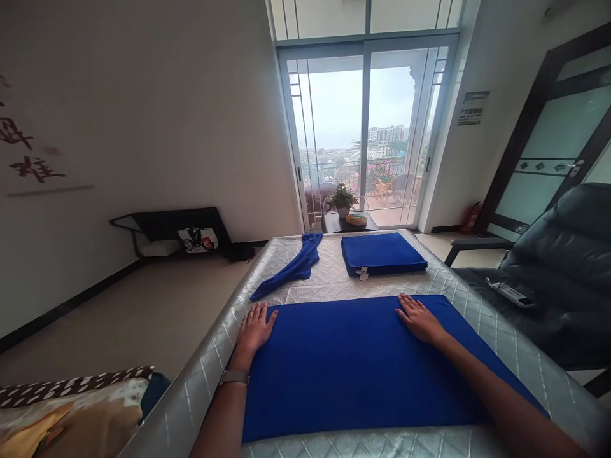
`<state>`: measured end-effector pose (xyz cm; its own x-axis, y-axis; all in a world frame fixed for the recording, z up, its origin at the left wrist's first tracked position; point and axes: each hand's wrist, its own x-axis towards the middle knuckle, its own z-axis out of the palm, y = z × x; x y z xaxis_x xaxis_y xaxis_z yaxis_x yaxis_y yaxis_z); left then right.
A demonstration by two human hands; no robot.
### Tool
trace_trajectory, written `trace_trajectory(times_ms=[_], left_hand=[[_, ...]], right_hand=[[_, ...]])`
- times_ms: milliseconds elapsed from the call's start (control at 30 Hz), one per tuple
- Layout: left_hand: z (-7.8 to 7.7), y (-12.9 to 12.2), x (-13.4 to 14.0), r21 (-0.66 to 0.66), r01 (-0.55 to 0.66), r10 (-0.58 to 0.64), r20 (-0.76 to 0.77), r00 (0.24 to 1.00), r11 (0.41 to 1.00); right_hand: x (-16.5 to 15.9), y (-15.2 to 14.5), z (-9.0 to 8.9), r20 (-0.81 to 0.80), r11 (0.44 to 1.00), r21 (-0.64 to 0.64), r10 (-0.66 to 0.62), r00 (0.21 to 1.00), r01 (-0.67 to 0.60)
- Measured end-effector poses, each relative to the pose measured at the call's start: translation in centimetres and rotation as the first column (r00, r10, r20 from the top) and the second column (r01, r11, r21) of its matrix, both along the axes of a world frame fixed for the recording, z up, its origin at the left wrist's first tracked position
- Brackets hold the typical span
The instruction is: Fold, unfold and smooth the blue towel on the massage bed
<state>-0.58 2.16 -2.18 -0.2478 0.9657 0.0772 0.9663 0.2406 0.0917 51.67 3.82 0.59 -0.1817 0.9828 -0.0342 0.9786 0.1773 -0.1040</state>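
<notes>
A blue cloth point(344, 362), likely a towel, lies spread flat across the near part of a silver quilted mattress point(224, 356). My left hand point(256, 327) rests open on its far left corner, fingers stretched out. Toward the far right edge, my right hand point(419, 318) presses flat on the same cloth, also open. Beyond it sits a neat stack of folded blue cloths point(384, 250) with a white tag point(363, 273) at its front. A crumpled, twisted blue cloth point(293, 266) lies to the left of the stack.
A black armchair point(563, 280) with a white remote-like device point(510, 292) stands at right. Behind the mattress, a small table point(334, 224) holds a potted plant point(342, 198). Patterned bedding point(95, 413) lies at lower left, and a dark bench point(162, 232) stands by the wall.
</notes>
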Motion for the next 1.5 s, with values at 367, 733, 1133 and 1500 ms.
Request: trace_trajectory(times_ms=[367, 733, 1133, 1500], left_hand=[[-0.5, -0.3, -0.4, 0.066, -0.032, 0.032, -0.008, 0.999, 0.997], [0.9, -0.8, 0.5, 0.014, -0.039, 0.04, -0.047, 0.998, 0.999], [4.6, 0.4, 12.5, 0.079, 0.309, -0.305, -0.049, 0.951, 0.948], [1.6, 0.4, 20.0, 0.048, 0.512, -0.514, 0.082, 0.854, 0.858]], right_hand=[[7.6, 0.9, -1.4, 0.045, 0.976, 0.026, -0.219, 0.975, 0.218], [8.0, 0.7, -1.3, 0.044, 0.961, 0.07, -0.272, 0.961, 0.268], [7.8, 0.6, -1.1, -0.017, 0.958, 0.068, -0.278, 0.96, 0.279], [7.9, 0.6, -1.1, 0.012, 0.96, 0.077, -0.272, 0.962, 0.27]])
